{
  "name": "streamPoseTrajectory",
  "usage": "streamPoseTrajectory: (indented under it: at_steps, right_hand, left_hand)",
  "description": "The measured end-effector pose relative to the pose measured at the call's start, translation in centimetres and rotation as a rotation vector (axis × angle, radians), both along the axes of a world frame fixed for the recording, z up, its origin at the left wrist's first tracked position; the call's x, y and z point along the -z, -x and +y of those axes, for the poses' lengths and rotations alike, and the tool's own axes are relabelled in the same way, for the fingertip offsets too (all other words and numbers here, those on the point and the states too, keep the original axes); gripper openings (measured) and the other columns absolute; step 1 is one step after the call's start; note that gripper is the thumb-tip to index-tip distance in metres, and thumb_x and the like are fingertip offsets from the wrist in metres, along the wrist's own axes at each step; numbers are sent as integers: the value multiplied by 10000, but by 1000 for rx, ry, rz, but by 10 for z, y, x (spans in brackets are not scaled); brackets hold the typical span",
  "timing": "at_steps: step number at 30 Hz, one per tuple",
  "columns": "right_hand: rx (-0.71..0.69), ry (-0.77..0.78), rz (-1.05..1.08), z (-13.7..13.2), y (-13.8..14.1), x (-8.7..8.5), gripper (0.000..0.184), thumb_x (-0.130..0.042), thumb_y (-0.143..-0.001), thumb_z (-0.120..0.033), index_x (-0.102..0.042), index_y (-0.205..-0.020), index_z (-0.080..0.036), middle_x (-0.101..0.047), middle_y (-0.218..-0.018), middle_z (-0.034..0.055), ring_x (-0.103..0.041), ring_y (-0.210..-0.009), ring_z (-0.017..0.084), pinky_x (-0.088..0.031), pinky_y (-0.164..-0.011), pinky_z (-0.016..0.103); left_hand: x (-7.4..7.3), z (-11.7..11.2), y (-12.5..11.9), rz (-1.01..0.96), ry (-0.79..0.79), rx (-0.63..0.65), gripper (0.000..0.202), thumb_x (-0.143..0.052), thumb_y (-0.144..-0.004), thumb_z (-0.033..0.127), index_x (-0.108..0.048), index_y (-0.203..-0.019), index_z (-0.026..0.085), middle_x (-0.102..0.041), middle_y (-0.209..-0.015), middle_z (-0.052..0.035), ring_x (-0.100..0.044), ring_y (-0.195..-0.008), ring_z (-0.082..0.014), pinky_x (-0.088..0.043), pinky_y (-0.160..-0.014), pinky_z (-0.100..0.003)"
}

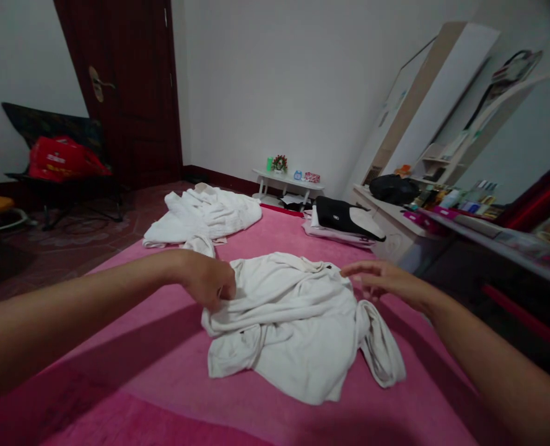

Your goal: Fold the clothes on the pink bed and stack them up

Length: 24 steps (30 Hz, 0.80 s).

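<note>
The crumpled white cotton garment (293, 316) on the pink plush bed (154, 378) looks soft, light and limp, best gripped at its edges: the left hand (210, 282) pinches its left edge, the right hand (381, 282) hovers spread.

A white garment (293, 322) lies crumpled in a loose heap around the middle of the pink bed (163, 384), off-white, soft and heavily creased, with thick folds bunched along its near left side. One sleeve (381, 350) trails off to the right, twisted and lying flat on the cover, and a small dark tag (327, 267) shows at the far edge. The left hand (207, 282) pinches its far left edge, while the right hand (381, 282) hovers, fingers spread, just over its far right corner.
</note>
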State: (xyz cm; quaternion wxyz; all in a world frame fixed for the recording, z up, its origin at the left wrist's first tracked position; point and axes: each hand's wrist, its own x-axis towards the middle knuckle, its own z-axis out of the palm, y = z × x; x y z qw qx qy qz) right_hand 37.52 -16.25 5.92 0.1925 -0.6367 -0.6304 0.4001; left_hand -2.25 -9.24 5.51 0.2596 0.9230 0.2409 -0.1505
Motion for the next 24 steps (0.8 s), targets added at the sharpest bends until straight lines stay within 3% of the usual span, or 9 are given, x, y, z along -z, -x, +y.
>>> streamPoseTrajectory:
  at_steps: [2,5,8,10,12,15,18,21,24]
  right_hand:
    - [231,-68,-52,13,3,23,558,-604,-773,-464,-552,-1230,-148,-682,-890,94,-618,-641,161,-463,-532,242]
    - [394,-138,-408,36,4,63,616,-674,-728,-444,-537,-1229,-113,-681,-1022,166,-667,-822,234,-489,-625,276]
    - [349,-151,-708,48,2,86,554,-735,-658,-426,-614,-1103,-119,-670,-1087,188,-648,-976,280,-461,-694,277]
    - [278,-131,-772,47,3,87,393,-695,-685,-424,-658,-941,-128,-693,-995,175,-659,-915,272,-435,-647,274]
    - [208,-112,-777,43,4,81,252,-645,-718,-394,-644,-739,-143,-700,-822,134,-662,-771,231,-405,-572,258]
    - [110,49,-664,39,3,62,245,-583,-743,-317,-548,-548,-172,-596,-521,44,-567,-494,149,-356,-458,229]
    - [73,160,-566,53,-4,31,207,-576,-719,-231,-523,-526,-177,-529,-426,5,-467,-374,113,-344,-409,222]
    - [170,58,-611,87,-12,-4,103,-572,-741,-219,-597,-670,-148,-625,-563,53,-542,-455,137,-402,-473,239]
    - [396,-316,-780,121,-17,-25,254,-568,-800,-271,-629,-1004,-133,-698,-901,132,-654,-772,214,-462,-664,290]
  left_hand:
    - [3,17,-6,-120,-77,-116,304,-599,-738,235,-698,-1022,191,-707,-940,-29,-636,-840,-176,-467,-705,-217]
    - [27,50,-16,-317,-313,-403,563,-590,-803,389,-520,-1319,175,-566,-1313,-103,-583,-1104,-220,-449,-897,-257]
    - [64,62,-25,-257,-415,-538,824,-658,-753,474,-348,-1439,138,-506,-1350,-173,-540,-1174,-286,-426,-964,-332]
    - [83,54,-27,-239,-465,-499,840,-662,-766,442,-293,-1469,168,-540,-1282,-170,-551,-1148,-298,-434,-945,-360]
    - [90,40,-25,-277,-513,-394,712,-602,-826,313,-302,-1469,253,-588,-1178,-121,-597,-1058,-267,-457,-877,-332]
    - [77,24,-18,-231,-524,-88,492,-548,-838,182,-545,-1289,377,-627,-1015,-51,-644,-819,-211,-457,-720,-277]
    - [39,37,-12,-132,-532,140,347,-547,-822,138,-707,-1035,360,-624,-971,-31,-625,-736,-169,-426,-654,-248]
    - [-4,80,-14,-105,-729,-70,295,-526,-837,125,-707,-1044,232,-595,-1024,-45,-614,-879,-178,-423,-755,-236]
    - [-30,126,-22,-205,-966,-420,343,-396,-925,110,-579,-1211,67,-515,-1201,-117,-539,-1096,-233,-381,-935,-313]
